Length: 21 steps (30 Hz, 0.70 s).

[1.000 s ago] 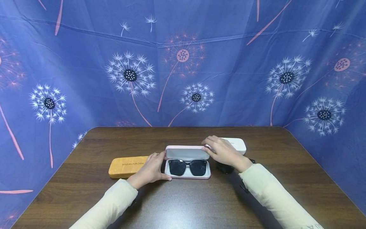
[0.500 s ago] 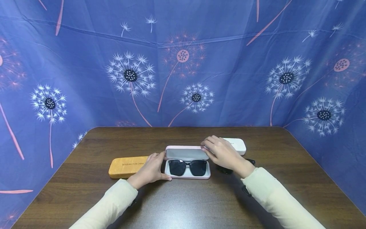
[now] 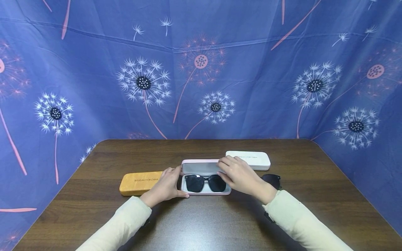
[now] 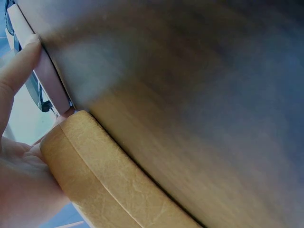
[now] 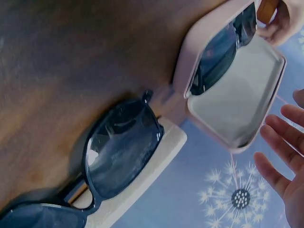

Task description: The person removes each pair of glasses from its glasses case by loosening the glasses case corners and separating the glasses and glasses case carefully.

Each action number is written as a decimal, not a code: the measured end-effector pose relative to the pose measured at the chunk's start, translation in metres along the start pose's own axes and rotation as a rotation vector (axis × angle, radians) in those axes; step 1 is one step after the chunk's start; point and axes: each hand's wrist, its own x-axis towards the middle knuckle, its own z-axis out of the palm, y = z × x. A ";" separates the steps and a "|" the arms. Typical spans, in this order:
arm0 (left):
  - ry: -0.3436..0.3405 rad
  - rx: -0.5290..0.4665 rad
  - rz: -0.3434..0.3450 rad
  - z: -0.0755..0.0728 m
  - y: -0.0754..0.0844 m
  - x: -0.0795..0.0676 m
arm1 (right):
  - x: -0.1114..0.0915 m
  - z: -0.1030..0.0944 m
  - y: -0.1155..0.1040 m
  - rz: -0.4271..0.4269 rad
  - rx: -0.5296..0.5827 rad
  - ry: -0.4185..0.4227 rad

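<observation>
A pink glasses case (image 3: 198,168) stands with its lid up, and dark sunglasses (image 3: 216,183) lie folded inside. My left hand (image 3: 164,184) holds the case's left end, thumb against the front wall and fingers round the back corner. In the left wrist view the thumb (image 4: 23,61) presses on the pink side. At the lid's right edge is my right hand (image 3: 240,176), its fingers loosely bent. The right wrist view shows those fingers (image 5: 282,142) beside the lid (image 5: 237,95), gripping nothing.
An orange glasses case (image 3: 138,183) lies left of the pink one, partly behind my left hand. Back right is a white glasses case (image 3: 251,159). Another pair of dark sunglasses (image 3: 271,180) sits in front of it, partly covered by my right hand. Patterned blue cloth (image 3: 257,87) hangs behind the table.
My right hand has shifted slightly left and toward me along the lid's right edge, uncovering more of the white case. The left hand and pink case have stayed put.
</observation>
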 end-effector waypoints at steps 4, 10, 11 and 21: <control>-0.006 -0.003 -0.001 0.000 0.000 0.000 | -0.001 0.003 -0.007 -0.019 0.000 -0.025; -0.012 -0.023 -0.010 0.000 -0.001 0.000 | -0.001 0.013 -0.016 -0.049 -0.032 -0.043; -0.013 -0.027 -0.011 0.000 -0.001 0.000 | -0.001 0.015 -0.017 -0.052 -0.039 -0.045; -0.024 -0.034 -0.032 0.000 0.000 0.000 | 0.000 0.033 -0.026 -0.042 -0.176 -0.111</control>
